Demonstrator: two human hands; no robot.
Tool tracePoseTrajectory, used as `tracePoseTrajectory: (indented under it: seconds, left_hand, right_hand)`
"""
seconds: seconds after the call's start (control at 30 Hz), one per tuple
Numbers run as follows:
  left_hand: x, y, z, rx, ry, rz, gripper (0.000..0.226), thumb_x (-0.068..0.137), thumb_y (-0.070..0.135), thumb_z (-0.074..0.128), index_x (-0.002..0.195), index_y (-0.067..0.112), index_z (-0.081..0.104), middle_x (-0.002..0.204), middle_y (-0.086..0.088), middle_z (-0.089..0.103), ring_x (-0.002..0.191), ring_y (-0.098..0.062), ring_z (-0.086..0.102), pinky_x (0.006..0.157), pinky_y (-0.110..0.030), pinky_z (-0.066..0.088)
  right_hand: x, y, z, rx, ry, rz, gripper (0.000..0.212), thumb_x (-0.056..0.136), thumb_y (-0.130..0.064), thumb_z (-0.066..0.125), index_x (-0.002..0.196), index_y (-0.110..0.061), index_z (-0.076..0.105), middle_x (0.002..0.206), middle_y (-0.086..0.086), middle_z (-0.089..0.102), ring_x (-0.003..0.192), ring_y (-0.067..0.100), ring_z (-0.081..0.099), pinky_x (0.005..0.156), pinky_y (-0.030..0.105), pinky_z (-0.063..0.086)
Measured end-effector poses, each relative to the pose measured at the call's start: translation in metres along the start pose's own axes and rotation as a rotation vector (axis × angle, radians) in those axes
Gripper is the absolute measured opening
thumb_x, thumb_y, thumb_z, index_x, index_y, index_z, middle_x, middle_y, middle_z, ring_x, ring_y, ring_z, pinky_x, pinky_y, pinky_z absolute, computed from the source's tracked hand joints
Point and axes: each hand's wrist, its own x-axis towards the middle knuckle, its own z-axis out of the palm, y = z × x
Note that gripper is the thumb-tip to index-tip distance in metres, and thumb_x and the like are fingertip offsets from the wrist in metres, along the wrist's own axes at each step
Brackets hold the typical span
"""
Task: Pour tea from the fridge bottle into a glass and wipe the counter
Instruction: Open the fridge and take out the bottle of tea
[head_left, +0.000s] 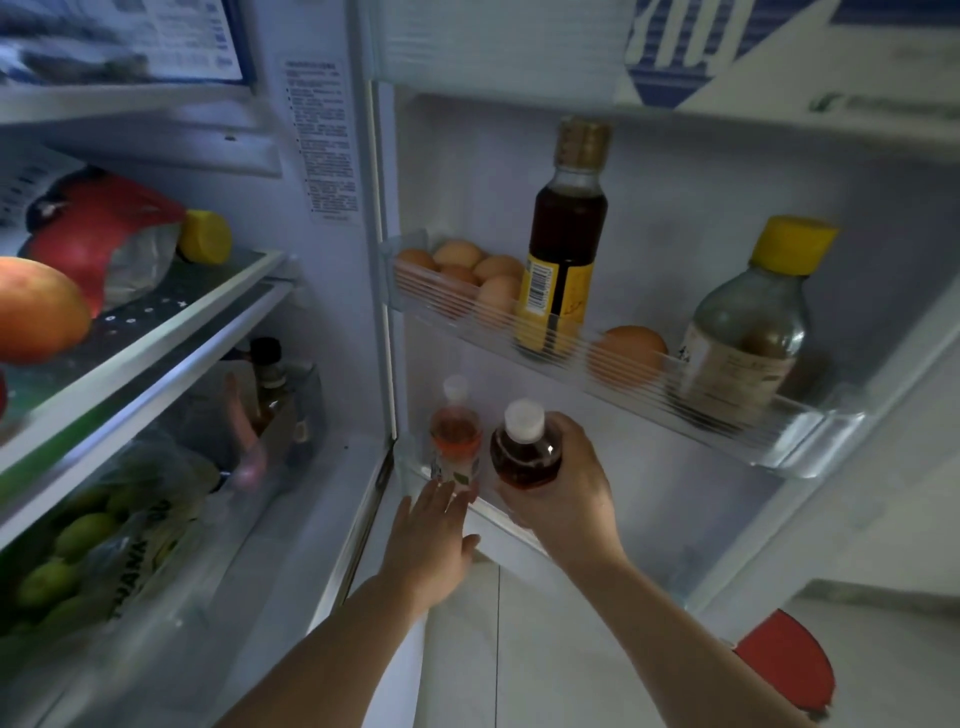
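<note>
At the open fridge door, right hand (563, 491) grips a dark tea bottle (525, 449) with white cap, held over the lower door shelf (498, 519). Left hand (434, 540), fingers straight, reaches toward a paler orange-tea bottle (455, 441) just beside it. Above: eggs (457, 270), sauce bottles.

On the upper door shelf (727, 410) a cluster of eggs (457, 254) lies at the left end; a tall sauce bottle (566, 234) stands just right of them, then a single egg (628, 353), then a squat bottle (743, 332) at the right end; below, at the lower door shelf (498, 514), the tea bottle (525, 452) sits in the right hand (561, 493), with a second small bottle (455, 441) just left of it and the left hand (431, 540) in front of that one; left of the door, a round fruit (36, 312) lies on an inner shelf (156, 332), and beneath it is a bag of what may be limes (78, 545).
</note>
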Motion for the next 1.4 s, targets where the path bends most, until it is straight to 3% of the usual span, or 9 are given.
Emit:
tracePoseTrajectory:
  seconds: [0.07,0.23,0.43,0.63,0.8,0.87,0.97,1.13,1.4]
  left_hand:
    - [-0.006,0.003,-0.008,0.013,0.025,0.006,0.054,0.096,0.043,0.041,0.144,0.024,0.026,0.155,0.002,0.027,0.145,-0.018,0.021,0.119,-0.043,0.021]
    - [-0.023,0.009,-0.027,0.007,0.080,-0.012,0.043,0.094,0.041,0.047,0.133,0.023,0.043,0.138,0.003,0.049,0.130,-0.015,0.042,0.113,-0.038,0.033]
    - [-0.062,0.021,-0.051,0.055,0.173,-0.087,0.044,0.095,0.041,0.045,0.135,0.023,0.043,0.138,0.004,0.052,0.127,-0.013,0.048,0.110,-0.027,0.032]
    - [-0.120,0.042,-0.061,0.063,0.170,-0.281,0.050,0.097,0.038,0.039,0.143,0.021,0.033,0.144,-0.001,0.045,0.131,-0.019,0.043,0.110,-0.032,0.033]
    - [-0.195,0.077,-0.065,0.048,0.238,-0.458,0.045,0.096,0.036,0.043,0.138,0.019,0.041,0.137,-0.003,0.051,0.121,-0.023,0.049,0.103,-0.034,0.039]
    - [-0.211,0.080,-0.068,0.046,0.242,-0.489,0.045,0.096,0.036,0.043,0.137,0.019,0.040,0.139,-0.003,0.049,0.123,-0.023,0.048,0.104,-0.035,0.039]
    - [-0.260,0.097,-0.074,0.048,0.237,-0.591,0.047,0.097,0.036,0.043,0.140,0.018,0.037,0.143,-0.003,0.045,0.128,-0.023,0.045,0.106,-0.035,0.036]
    - [-0.351,0.098,-0.082,0.060,0.272,-0.792,0.048,0.097,0.035,0.040,0.142,0.018,0.034,0.146,-0.003,0.042,0.133,-0.022,0.041,0.110,-0.035,0.032]
    - [-0.499,0.095,-0.100,0.106,0.338,-1.148,0.047,0.097,0.035,0.041,0.140,0.017,0.037,0.140,-0.004,0.047,0.127,-0.023,0.046,0.105,-0.036,0.037]
  right_hand:
    - [-0.007,-0.006,-0.003,-0.029,-0.001,-0.036,0.042,0.065,-0.039,0.076,0.094,-0.044,0.046,0.093,-0.016,0.059,0.082,0.000,0.056,0.066,0.012,0.038]
    - [-0.027,-0.018,-0.012,-0.015,-0.049,-0.058,0.058,0.066,-0.038,0.079,0.112,-0.032,0.046,0.106,-0.010,0.055,0.095,0.009,0.054,0.077,0.020,0.040]
    - [-0.056,-0.028,-0.025,0.034,-0.165,-0.064,0.068,0.066,-0.030,0.080,0.122,-0.025,0.042,0.111,-0.009,0.049,0.102,0.011,0.049,0.085,0.024,0.039]
    - [-0.089,-0.019,-0.042,0.107,-0.270,-0.095,0.065,0.066,-0.027,0.079,0.119,-0.027,0.042,0.110,-0.008,0.051,0.099,0.014,0.052,0.085,0.032,0.044]
    - [-0.134,-0.014,-0.065,0.162,-0.412,-0.167,0.064,0.065,-0.026,0.080,0.119,-0.021,0.045,0.108,-0.002,0.055,0.096,0.018,0.055,0.081,0.034,0.046]
    - [-0.143,-0.016,-0.065,0.175,-0.410,-0.169,0.065,0.065,-0.023,0.080,0.119,-0.022,0.045,0.108,-0.004,0.053,0.093,0.015,0.053,0.080,0.030,0.041]
    - [-0.167,-0.020,-0.072,0.210,-0.492,-0.206,0.061,0.063,-0.022,0.080,0.116,-0.022,0.049,0.108,-0.001,0.056,0.095,0.017,0.057,0.084,0.035,0.047]
    - [-0.213,-0.043,-0.068,0.239,-0.677,-0.292,0.057,0.065,-0.021,0.081,0.111,-0.023,0.048,0.104,-0.005,0.056,0.097,0.016,0.055,0.093,0.037,0.046]
    - [-0.305,-0.105,-0.024,0.345,-0.875,-0.504,0.060,0.061,-0.024,0.084,0.110,-0.018,0.049,0.104,-0.001,0.056,0.095,0.017,0.055,0.083,0.031,0.045]
